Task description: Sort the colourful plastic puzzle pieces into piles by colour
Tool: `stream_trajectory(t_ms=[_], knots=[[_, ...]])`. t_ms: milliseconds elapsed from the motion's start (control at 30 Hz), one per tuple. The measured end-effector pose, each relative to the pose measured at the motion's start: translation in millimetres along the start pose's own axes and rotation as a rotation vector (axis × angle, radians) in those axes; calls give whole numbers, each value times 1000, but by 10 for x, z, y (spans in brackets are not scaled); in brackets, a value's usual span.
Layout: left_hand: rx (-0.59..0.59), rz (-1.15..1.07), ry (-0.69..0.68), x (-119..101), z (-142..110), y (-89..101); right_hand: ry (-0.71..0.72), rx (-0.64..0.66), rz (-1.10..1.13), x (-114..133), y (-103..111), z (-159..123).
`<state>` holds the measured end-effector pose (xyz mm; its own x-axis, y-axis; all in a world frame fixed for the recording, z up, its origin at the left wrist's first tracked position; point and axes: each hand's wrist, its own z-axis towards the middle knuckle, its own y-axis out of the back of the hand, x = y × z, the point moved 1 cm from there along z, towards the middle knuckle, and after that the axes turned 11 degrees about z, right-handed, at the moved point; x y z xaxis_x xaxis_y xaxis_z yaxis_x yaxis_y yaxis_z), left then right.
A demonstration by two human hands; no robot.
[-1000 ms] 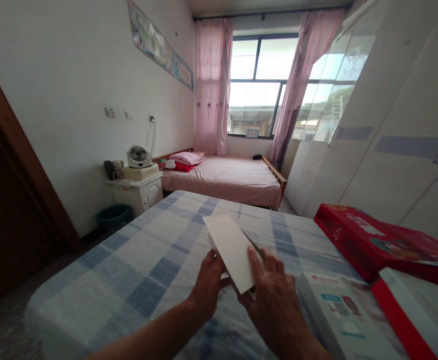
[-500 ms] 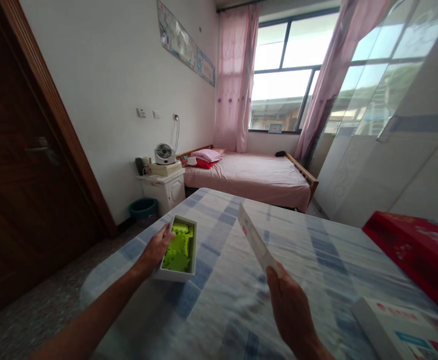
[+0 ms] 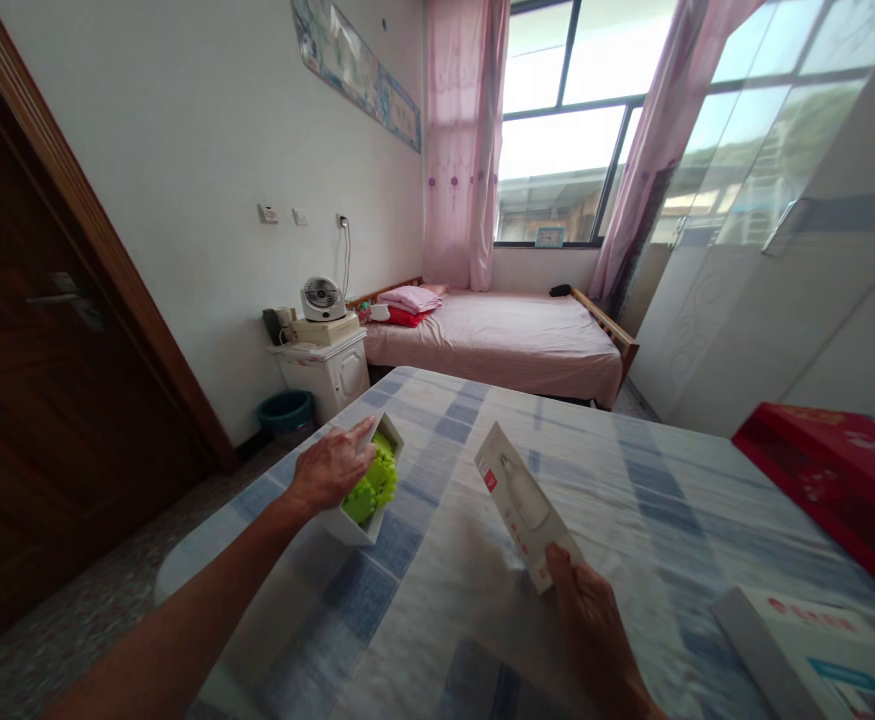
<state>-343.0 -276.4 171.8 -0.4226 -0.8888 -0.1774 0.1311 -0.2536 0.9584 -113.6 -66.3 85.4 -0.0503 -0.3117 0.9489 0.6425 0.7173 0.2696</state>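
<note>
My left hand (image 3: 336, 465) grips the side of an open white box (image 3: 366, 533), which is tilted to the right over the table. Bright green toothed plastic pieces (image 3: 374, 478) lie inside, bunched toward the lower side. My right hand (image 3: 583, 600) holds a white box lid (image 3: 521, 495) by its near end, thumb on top. The lid is printed with a pale bottle-shaped item and red marks, and its printed face is turned toward me. Box and lid are apart, with tablecloth showing between them.
The table wears a blue-and-white checked cloth (image 3: 437, 560). At the right are a red box (image 3: 819, 470) and a white printed carton (image 3: 804, 640). Beyond stand a pink bed (image 3: 497, 340), a bedside cabinet (image 3: 339, 370) with a fan (image 3: 324, 299), and a green bin (image 3: 285, 411).
My left hand has tipped the white box rightward, and the green pieces have slid to its lower side. My right hand has turned the lid so its printed face shows more.
</note>
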Motion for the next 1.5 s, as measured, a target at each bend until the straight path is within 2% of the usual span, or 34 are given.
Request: stream_trajectory(t_ms=[100, 200, 300, 367, 467, 633, 700, 767, 933, 1000, 1100, 1167, 1267, 1367, 1433, 1500], knots=[[22, 245, -71, -221, -73, -22, -18, 1, 21, 15, 0, -4], [-24, 413, -193, -508, -226, -35, -18, -1, 39, 18, -7, 1], [-45, 469, -313, -754, -379, -62, -21, 7, 47, -2, -13, 9], [-30, 434, -339, -827, -432, -79, -20, 15, 40, -26, -16, 11], [57, 310, -321, -779, -440, -101, 13, 19, 8, -51, -19, 8], [329, 80, -376, -557, -444, -139, 65, 11, -49, -33, -16, -3], [374, 43, -383, -515, -469, -149, 65, 13, -49, -28, -14, -7], [343, 60, -354, -504, -500, -148, 68, 22, -40, -37, -15, -10], [61, 124, -309, -498, -564, -113, 79, 28, -34, -67, -29, -16], [14, 78, -313, -460, -562, -107, 80, 23, -40, -63, -30, -16], [-20, -123, -255, -351, -502, -92, 85, 10, -40, -60, -18, -17], [-15, -363, -139, -253, -438, -72, 98, 3, -38, -68, -2, -20], [143, -903, 78, -117, -361, -55, 116, -15, -21, -61, 18, -11], [297, -1493, 261, -78, -347, -68, 175, -54, 11, 44, 2, 37], [400, -1761, 333, -140, -372, -101, 266, -58, 11, 186, -45, 77], [506, -1893, 357, -264, -418, -155, 397, -12, -45, 363, -127, 106]])
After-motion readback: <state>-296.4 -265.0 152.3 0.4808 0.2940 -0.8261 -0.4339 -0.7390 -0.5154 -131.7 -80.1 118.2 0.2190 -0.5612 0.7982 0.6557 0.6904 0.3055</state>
